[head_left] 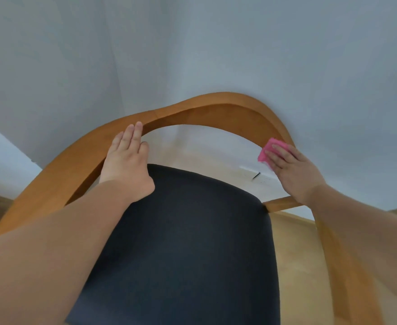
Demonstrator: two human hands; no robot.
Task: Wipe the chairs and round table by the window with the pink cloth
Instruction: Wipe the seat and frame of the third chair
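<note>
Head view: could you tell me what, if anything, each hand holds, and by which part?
The right hand presses a pink cloth against the curved wooden chair rail, straight fingers across its middle; the left hand rests flat on that rail.

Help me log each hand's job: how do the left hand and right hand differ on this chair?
The left hand rests bare on the left side of the chair's curved wooden rail; the right hand presses the pink cloth against its right side. Left fingers lie close together; right fingers spread slightly over the cloth. Both are flat, fingers straight.
</note>
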